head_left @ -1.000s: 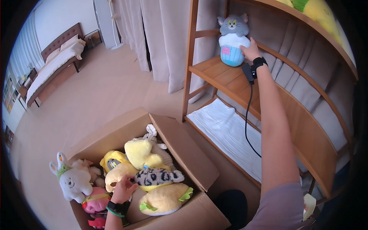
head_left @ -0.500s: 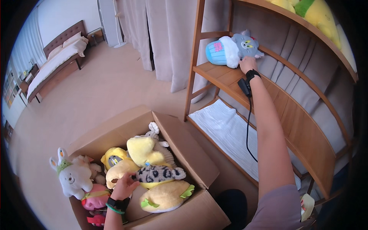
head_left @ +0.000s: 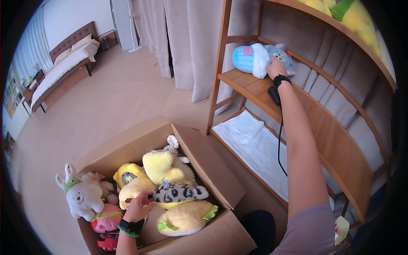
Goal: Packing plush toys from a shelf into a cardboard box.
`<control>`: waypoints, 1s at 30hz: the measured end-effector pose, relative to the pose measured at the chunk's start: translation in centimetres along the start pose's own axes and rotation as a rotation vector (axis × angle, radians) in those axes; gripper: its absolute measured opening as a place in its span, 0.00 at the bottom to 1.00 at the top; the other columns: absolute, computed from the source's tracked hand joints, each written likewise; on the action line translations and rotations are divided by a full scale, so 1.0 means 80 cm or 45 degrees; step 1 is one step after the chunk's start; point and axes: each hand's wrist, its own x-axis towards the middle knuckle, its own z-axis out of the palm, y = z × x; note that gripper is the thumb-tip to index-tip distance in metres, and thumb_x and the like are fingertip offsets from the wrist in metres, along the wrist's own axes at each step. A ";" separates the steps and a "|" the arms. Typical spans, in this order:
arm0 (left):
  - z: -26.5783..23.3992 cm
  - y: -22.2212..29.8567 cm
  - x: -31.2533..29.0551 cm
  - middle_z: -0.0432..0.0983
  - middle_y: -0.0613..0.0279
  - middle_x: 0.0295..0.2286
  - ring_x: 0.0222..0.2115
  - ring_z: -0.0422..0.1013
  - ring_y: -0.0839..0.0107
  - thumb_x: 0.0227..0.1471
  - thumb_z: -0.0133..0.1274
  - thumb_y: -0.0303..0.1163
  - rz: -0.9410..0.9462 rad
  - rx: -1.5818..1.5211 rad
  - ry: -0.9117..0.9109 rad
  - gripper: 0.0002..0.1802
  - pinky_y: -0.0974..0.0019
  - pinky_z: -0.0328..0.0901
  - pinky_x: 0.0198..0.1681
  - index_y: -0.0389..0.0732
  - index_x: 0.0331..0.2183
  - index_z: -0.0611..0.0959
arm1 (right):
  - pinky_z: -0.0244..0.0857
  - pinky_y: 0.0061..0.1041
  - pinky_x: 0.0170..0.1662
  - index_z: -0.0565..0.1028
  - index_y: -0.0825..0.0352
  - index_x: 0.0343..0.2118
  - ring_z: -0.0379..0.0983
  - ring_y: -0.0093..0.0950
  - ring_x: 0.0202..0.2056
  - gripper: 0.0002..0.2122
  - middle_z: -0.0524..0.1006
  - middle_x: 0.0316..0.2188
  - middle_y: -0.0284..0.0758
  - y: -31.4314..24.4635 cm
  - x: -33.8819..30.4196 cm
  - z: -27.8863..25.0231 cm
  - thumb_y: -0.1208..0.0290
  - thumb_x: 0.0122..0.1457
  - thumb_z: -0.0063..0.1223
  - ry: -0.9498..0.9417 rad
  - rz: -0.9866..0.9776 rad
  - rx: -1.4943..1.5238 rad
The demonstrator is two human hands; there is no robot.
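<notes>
A plush grey cat [head_left: 260,62] in a light-blue cupcake-shaped body with a white fluffy collar lies on its side on the wooden shelf [head_left: 297,111]. Against its head and collar, my right hand [head_left: 277,69] is closed, hiding part of the cat's face. My left hand [head_left: 139,207] reaches into the cardboard box [head_left: 238,227], fingers curved but apart. Its fingertips are beside the end of a leopard-print plush [head_left: 176,193]. Around it lie a tan oval plush [head_left: 187,219] with green leaves, a pale-yellow plush [head_left: 160,167] and a yellow-hooded plush [head_left: 127,174].
A white eared plush [head_left: 80,197] leans over the box's left edge, above a pink plush [head_left: 108,219]. Yellow plush toys [head_left: 359,23] sit on the top shelf; a white cloth [head_left: 250,136] covers the bottom one. A black cable [head_left: 279,148] hangs from my right wrist.
The plush cat has turned a little, its head now lower and farther right. My right hand has moved onto its head and collar. My left hand stays in place in the box.
</notes>
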 end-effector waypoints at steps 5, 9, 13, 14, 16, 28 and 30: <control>0.000 0.002 0.001 0.72 0.62 0.20 0.22 0.70 0.75 0.43 0.56 0.28 -0.021 0.003 -0.012 0.20 0.72 0.64 0.26 0.36 0.40 0.71 | 0.62 0.38 0.44 0.69 0.68 0.38 0.68 0.44 0.41 0.12 0.73 0.36 0.49 0.012 0.014 0.014 0.73 0.48 0.45 0.069 -0.036 0.106; -0.003 -0.002 -0.001 0.73 0.61 0.21 0.22 0.70 0.74 0.42 0.56 0.28 -0.004 0.001 -0.001 0.21 0.72 0.64 0.26 0.36 0.40 0.71 | 0.62 0.38 0.43 0.71 0.67 0.33 0.69 0.45 0.39 0.09 0.74 0.32 0.48 0.020 0.017 0.021 0.76 0.47 0.44 0.166 -0.066 0.035; -0.005 -0.010 0.001 0.73 0.60 0.20 0.22 0.71 0.72 0.42 0.57 0.30 0.039 0.063 0.058 0.19 0.71 0.64 0.27 0.36 0.39 0.73 | 0.63 0.37 0.39 0.72 0.66 0.28 0.70 0.44 0.36 0.07 0.74 0.30 0.48 0.024 0.004 -0.007 0.77 0.47 0.42 0.216 0.005 0.204; -0.006 -0.012 0.000 0.73 0.60 0.20 0.22 0.71 0.72 0.42 0.57 0.30 0.012 0.105 0.058 0.19 0.70 0.65 0.27 0.36 0.38 0.73 | 0.63 0.36 0.38 0.72 0.66 0.27 0.70 0.44 0.35 0.06 0.74 0.29 0.48 0.020 -0.002 -0.020 0.78 0.47 0.42 0.210 0.051 0.330; -0.009 -0.017 -0.001 0.73 0.59 0.20 0.22 0.71 0.71 0.42 0.56 0.31 0.082 0.086 0.138 0.17 0.70 0.65 0.27 0.37 0.37 0.74 | 0.64 0.35 0.36 0.71 0.65 0.27 0.71 0.42 0.32 0.05 0.74 0.27 0.46 0.009 -0.021 -0.046 0.76 0.48 0.42 0.243 0.023 0.403; -0.034 0.010 -0.015 0.71 0.59 0.37 0.38 0.68 0.73 0.48 0.54 0.32 0.347 -0.975 0.112 0.29 0.70 0.63 0.40 0.39 0.51 0.63 | 0.62 0.18 0.25 0.70 0.69 0.28 0.69 0.19 0.20 0.03 0.72 0.18 0.32 -0.149 -0.253 -0.157 0.76 0.51 0.48 -0.219 -0.780 0.969; -0.038 0.014 -0.023 0.68 0.56 0.41 0.41 0.66 0.69 0.48 0.53 0.38 0.425 -1.051 -0.027 0.34 0.68 0.62 0.42 0.41 0.53 0.58 | 0.62 0.17 0.25 0.70 0.69 0.28 0.68 0.18 0.20 0.03 0.71 0.18 0.31 -0.185 -0.300 -0.143 0.76 0.52 0.47 -0.421 -0.821 1.108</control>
